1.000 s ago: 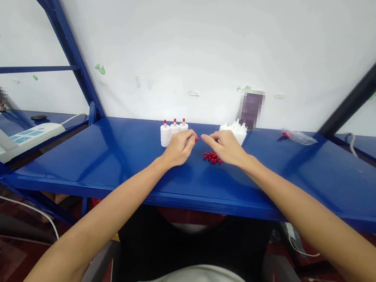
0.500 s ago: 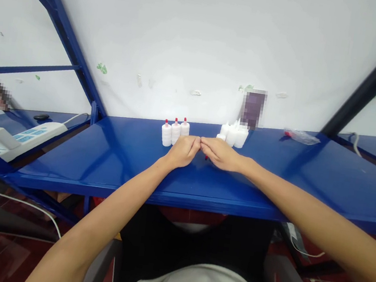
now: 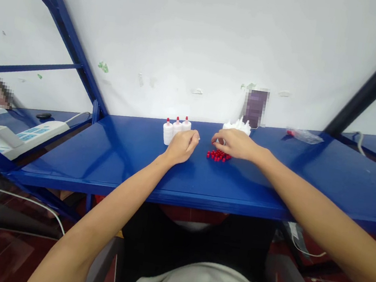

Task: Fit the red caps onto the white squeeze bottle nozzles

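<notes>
My left hand (image 3: 182, 147) is closed in a fist above the table, just in front of three white bottles with red caps (image 3: 167, 132). A tiny pale bit shows at its fingertips, but whatever the fist holds is hidden. To the right, my right hand (image 3: 235, 143) hovers with fingers curved and apart, nothing visible between them. Under its fingertips lies a pile of small red caps (image 3: 219, 155). Behind that hand stands a group of white bottles with bare nozzles (image 3: 242, 126), partly covered by it.
The blue table (image 3: 118, 159) meets a white wall. A clear plastic bag (image 3: 305, 136) with something red lies at the back right. A blurred dark phone-like object (image 3: 255, 108) leans on the wall. A white power strip (image 3: 38, 134) is at left, beside the blue frame (image 3: 69, 40).
My hands were touching at the fingers; now they are apart. The right hand has moved right and its fingers have parted, uncovering the red caps. My left hand stays closed nearly in place.
</notes>
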Tool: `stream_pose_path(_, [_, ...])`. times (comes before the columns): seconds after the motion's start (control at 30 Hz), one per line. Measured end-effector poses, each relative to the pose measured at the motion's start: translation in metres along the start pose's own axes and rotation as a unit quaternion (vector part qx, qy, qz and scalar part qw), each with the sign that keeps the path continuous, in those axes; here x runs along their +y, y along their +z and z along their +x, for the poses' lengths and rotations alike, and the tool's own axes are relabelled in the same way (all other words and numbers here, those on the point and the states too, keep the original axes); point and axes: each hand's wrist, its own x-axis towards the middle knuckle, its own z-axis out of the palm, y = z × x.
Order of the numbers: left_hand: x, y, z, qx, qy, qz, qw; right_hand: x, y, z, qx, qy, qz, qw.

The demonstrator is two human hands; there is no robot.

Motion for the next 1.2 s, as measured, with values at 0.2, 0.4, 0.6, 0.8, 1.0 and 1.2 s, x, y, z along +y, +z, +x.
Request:
stream_pose_path(0.2, [0.001, -0.001, 0.0, -0.011, -0.008, -0.002, 1.0, -0.001, -0.001, 0.0, -0.062, -0.007, -0.041, 0.997])
stream_pose_path(0.4, [0.004, -0.003, 0.0, -0.03, -0.015, -0.007, 0.999, -0.006, -0.003, -0.001, -0.079, -0.008, -0.021, 0.997])
stream_pose_path(0.6, [0.007, -0.003, -0.002, -0.036, -0.02, -0.039, 0.998, -0.018, -0.006, -0.003, 0.04, -0.018, 0.09, 0.995])
stream_pose_path(0.8, [0.011, -0.001, -0.003, -0.039, -0.015, -0.074, 0.996, -0.048, 0.004, -0.001, 0.073, -0.069, 0.232, 0.967])
stream_pose_path(1.0, [0.009, -0.003, -0.001, -0.034, -0.067, -0.043, 0.996, -0.033, -0.003, 0.001, 0.194, 0.097, 0.127, 0.968])
stream_pose_path(1.2, [0.007, -0.006, -0.001, -0.062, -0.082, -0.021, 0.994, 0.0, -0.008, 0.0, 0.132, 0.275, -0.006, 0.952])
